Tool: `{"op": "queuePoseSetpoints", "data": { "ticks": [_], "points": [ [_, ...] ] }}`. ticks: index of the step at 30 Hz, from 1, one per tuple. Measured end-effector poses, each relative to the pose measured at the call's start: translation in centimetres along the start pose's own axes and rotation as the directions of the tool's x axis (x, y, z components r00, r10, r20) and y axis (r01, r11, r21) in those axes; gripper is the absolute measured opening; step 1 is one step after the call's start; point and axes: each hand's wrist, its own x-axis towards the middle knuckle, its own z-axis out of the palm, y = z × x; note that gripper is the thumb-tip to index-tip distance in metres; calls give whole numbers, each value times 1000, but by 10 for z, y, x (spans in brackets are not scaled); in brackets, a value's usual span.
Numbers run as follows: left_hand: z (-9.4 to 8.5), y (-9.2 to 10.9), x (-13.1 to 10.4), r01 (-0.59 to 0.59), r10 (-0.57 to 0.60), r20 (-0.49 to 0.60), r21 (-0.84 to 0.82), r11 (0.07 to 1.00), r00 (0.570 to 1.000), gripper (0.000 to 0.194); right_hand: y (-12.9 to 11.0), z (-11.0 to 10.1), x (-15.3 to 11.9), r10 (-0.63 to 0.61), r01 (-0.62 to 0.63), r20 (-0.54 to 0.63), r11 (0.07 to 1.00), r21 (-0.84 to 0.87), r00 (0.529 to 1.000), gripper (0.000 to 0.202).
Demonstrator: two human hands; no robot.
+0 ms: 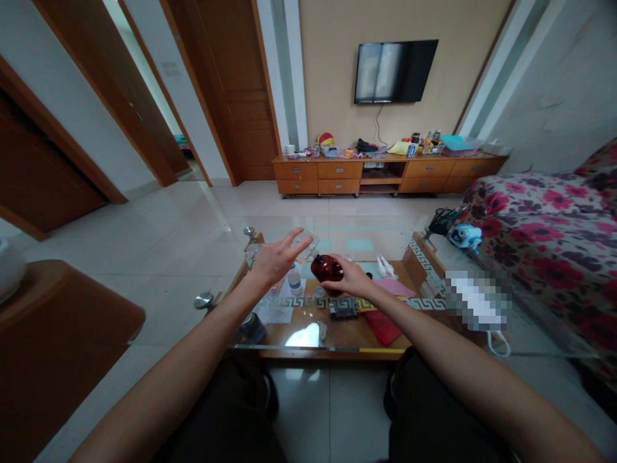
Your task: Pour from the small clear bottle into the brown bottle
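Observation:
My left hand (278, 258) grips a clear bottle (309, 242), which is tilted with its neck toward the right. That neck meets or nearly touches the top of a dark red-brown bottle (326, 270); contact cannot be made out. My right hand (351, 278) is wrapped round the red-brown bottle from the right side. Both bottles are above a glass-topped coffee table (332, 350). Below my left hand stands a small clear bottle with a blue cap (294, 280). Another clear container (252, 253) is partly hidden behind my left hand.
A dark can (253, 329) is near the table's front left. A black object (344, 312), a red packet (383, 326) and pink paper (394, 287) lie about the table. A blurred-out patch (477, 301) covers something at right. A flowered sofa (544, 212) borders the right side.

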Motion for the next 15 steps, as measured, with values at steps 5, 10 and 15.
{"op": "queuePoseSetpoints", "data": {
  "ticks": [5, 10, 15],
  "points": [
    [0, 0, 0, -11, 11, 0, 11, 1000, 1000, 70, 0, 1, 0, 14, -14, -3, 1000, -11, 1000, 86],
    [-2, 0, -1, -12, 13, -8, 39, 999, 1000, 69, 1, 0, 0, -20, 20, -8, 1000, 5, 1000, 86],
    [-4, 1, -1, -10, 11, -19, 23, 1000, 1000, 68, 1, 0, 0, -21, 21, -5, 1000, 6, 1000, 86]
  ]
}}
